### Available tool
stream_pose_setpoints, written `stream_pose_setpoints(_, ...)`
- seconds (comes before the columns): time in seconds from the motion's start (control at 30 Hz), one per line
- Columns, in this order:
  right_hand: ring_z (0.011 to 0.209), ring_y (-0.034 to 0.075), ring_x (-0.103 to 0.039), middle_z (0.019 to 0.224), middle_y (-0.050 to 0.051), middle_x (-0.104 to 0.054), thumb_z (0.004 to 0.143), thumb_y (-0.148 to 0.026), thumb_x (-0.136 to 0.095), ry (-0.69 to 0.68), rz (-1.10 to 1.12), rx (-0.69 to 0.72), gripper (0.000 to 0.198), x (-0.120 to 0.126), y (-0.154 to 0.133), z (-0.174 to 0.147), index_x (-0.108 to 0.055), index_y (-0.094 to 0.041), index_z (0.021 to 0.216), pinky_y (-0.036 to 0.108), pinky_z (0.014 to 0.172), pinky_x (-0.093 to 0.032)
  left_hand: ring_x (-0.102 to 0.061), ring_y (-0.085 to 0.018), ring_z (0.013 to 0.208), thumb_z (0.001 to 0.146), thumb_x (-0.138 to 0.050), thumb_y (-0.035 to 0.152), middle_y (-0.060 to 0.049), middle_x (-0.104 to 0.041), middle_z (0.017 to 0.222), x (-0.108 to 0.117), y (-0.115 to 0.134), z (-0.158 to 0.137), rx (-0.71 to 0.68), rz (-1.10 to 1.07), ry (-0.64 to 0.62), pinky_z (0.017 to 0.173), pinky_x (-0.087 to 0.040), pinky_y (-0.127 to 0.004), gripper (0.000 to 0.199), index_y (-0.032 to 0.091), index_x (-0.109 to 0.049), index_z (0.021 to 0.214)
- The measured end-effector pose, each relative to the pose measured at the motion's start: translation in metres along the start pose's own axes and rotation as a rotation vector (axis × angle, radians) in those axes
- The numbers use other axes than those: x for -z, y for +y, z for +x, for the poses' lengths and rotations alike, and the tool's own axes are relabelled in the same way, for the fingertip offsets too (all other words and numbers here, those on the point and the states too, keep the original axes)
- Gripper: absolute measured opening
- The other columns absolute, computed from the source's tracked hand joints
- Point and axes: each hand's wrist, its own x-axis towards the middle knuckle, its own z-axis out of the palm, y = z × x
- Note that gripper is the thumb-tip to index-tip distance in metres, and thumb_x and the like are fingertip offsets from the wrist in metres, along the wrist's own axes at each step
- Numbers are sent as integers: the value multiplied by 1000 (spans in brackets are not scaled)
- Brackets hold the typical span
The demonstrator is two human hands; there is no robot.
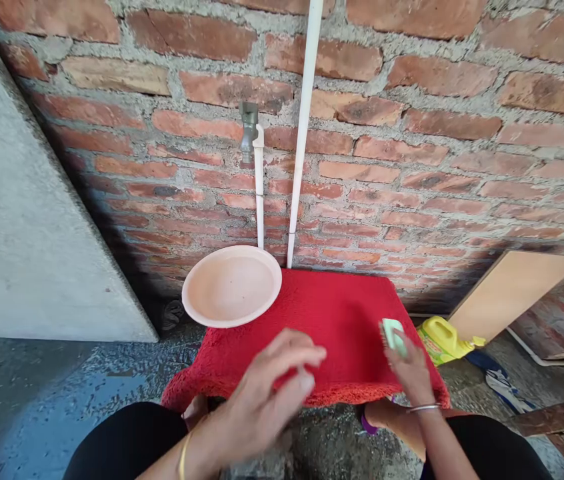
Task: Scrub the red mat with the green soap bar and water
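Observation:
My right hand (412, 373) grips a pale green scrubbing brush (393, 333) above the right part of a red cloth (335, 313). The brush is tilted, its bristles facing left, and motion blurs it a little. My left hand (267, 393) hovers over the cloth's front edge, thumb and fingers apart with nothing between them. The cloth is spread over a low surface and hangs down at the front with a fringed edge. On its back left corner stands a shallow, pale pink basin (232, 285) with no water visible in it.
Behind are a brick wall (377, 140), a grey tap (249, 130) and white pipes (305, 133). A concrete slab (42, 200) leans at left. To the right are a yellow jug (442, 340), a tan board (515, 290) and sandals (507, 390). The floor (92, 387) is wet.

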Motion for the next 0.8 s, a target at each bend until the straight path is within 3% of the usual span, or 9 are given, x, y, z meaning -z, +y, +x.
stream_pose_setpoints(0.1, 96, 23, -64, 104, 6, -63, 72, -37, -56, -252, 109, 205, 59, -34, -61, -48, -66, -25, 129, 38, 95, -52, -67, -17, 88, 104, -40, 32, -8, -71, 97, -26, -54, 17, 68, 299, 7, 80, -57, -29, 36, 21, -71, 116)
stream_pose_setpoints(0.17, 103, 22, -63, 111, 5, -63, 70, -33, -62, -406, 88, 336, 56, -56, -97, -79, -68, -29, 125, 34, 98, -51, -68, -22, 100, 103, -39, 33, -13, -72, 111, -42, -98, 15, 71, 605, 45, 89, -57, -38, 38, 19, -71, 118)
stream_pose_setpoints(0.3, 113, 22, -61, 123, 6, -62, 70, -29, -69, -476, -27, 460, 58, -75, -127, -103, -67, -29, 128, 33, 104, -47, -58, -31, 128, 100, -45, 33, -16, -63, 137, -53, -162, -2, -56, 967, -15, 103, -50, -49, 40, 19, -66, 131)
stream_pose_setpoints(0.43, 109, 23, -63, 119, 6, -63, 69, -32, -69, -379, -92, 378, 55, -59, -89, -71, -70, -27, 124, 35, 103, -48, -55, -28, 132, 100, -45, 38, -13, -59, 143, -49, -185, -11, -62, 1018, -38, 107, -46, -45, 43, 24, -62, 137)
stream_pose_setpoints(0.57, 99, 24, -66, 107, 5, -65, 69, -45, -65, -193, -66, 151, 49, -11, -5, -17, -71, -29, 116, 39, 98, -52, -53, -28, 134, 101, -44, 44, -12, -56, 147, -48, -200, -12, 9, 983, -33, 112, -40, -46, 45, 28, -61, 139)
stream_pose_setpoints(0.67, 102, 32, -65, 96, 8, -67, 66, -55, -62, 11, -135, -44, 50, 29, 53, 12, -70, -27, 107, 49, 95, -52, -50, -29, 137, 100, -45, 46, -12, -54, 149, -50, -209, -14, 35, 975, -30, 114, -35, -48, 46, 30, -61, 139)
stream_pose_setpoints(0.73, 105, 37, -64, 90, 11, -67, 66, -63, -59, 99, -169, -148, 55, 46, 74, 17, -69, -25, 104, 53, 91, -52, -48, -29, 138, 100, -46, 45, -11, -53, 150, -52, -212, -15, 46, 984, -28, 116, -33, -50, 45, 31, -61, 139)
stream_pose_setpoints(0.8, 106, 38, -63, 92, 12, -67, 66, -68, -56, 130, -146, -174, 62, 49, 77, 13, -69, -24, 108, 53, 92, -51, -47, -29, 139, 100, -47, 43, -10, -53, 151, -53, -212, -16, 53, 996, -25, 116, -31, -50, 44, 31, -61, 139)
